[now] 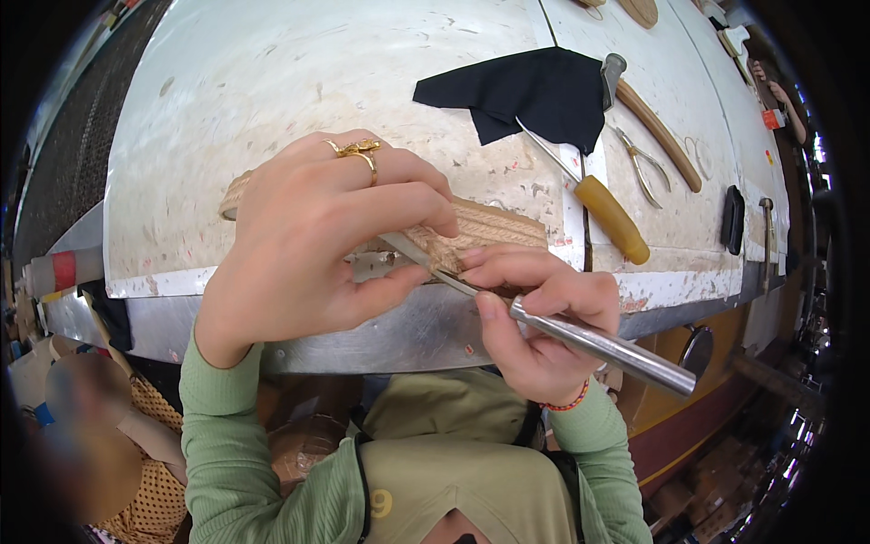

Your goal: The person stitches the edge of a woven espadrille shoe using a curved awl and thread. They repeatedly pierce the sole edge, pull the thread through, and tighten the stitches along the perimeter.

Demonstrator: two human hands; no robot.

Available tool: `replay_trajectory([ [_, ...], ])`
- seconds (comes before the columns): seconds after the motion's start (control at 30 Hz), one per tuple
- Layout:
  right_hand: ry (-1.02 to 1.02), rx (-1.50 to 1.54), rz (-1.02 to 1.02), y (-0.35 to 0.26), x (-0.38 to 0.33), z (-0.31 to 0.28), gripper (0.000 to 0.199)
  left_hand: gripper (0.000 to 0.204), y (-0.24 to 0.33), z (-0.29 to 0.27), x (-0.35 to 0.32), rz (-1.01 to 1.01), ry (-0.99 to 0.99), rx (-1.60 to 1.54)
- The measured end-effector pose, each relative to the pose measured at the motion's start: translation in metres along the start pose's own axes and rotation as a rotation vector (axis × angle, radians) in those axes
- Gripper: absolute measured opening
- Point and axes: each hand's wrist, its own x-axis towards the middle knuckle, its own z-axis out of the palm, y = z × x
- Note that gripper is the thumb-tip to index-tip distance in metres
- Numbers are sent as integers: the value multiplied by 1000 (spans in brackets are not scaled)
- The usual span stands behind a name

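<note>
A tan piece with braided, rope-like texture [503, 225] lies at the near edge of the white worktable. My left hand [308, 227], wearing gold rings, arches over it, thumb and fingertips closed around its near part. A curved end of similar tan material [234, 195] shows beyond that hand's left side. In my right hand [553, 313] is a slim tool with a shiny round metal handle [625, 354]. Its narrow shaft points left toward the braided piece, close to my left thumb. My right fingertips also touch the braided piece. The exact contact of the tool's tip is partly hidden.
Beyond my right hand lie a yellow-handled awl [612, 218], nippers [643, 168], a wooden-handled hammer [662, 131] and black cloth [526, 91]. Farther right sits a black object [732, 219]. The metal table edge [390, 335] runs before me. Another person [154, 471] is at lower left.
</note>
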Motion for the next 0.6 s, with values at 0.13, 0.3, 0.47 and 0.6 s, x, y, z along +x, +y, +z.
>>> replay_trajectory([
  [0.13, 138, 47, -55, 5, -2, 6, 27, 26, 1, -1, 0, -1, 10, -15],
  [0.3, 84, -90, -145, 7, -1, 6, 32, 26, 1, -1, -1, -24, -9, 8],
  [0.47, 90, -153, -168, 5, -3, 9, 34, 26, 0, 2, -2, -24, 9, 27],
  [0.6, 113, -153, -187, 6, -3, 11, 33, 27, 1, 3, -1, -37, 6, 33],
])
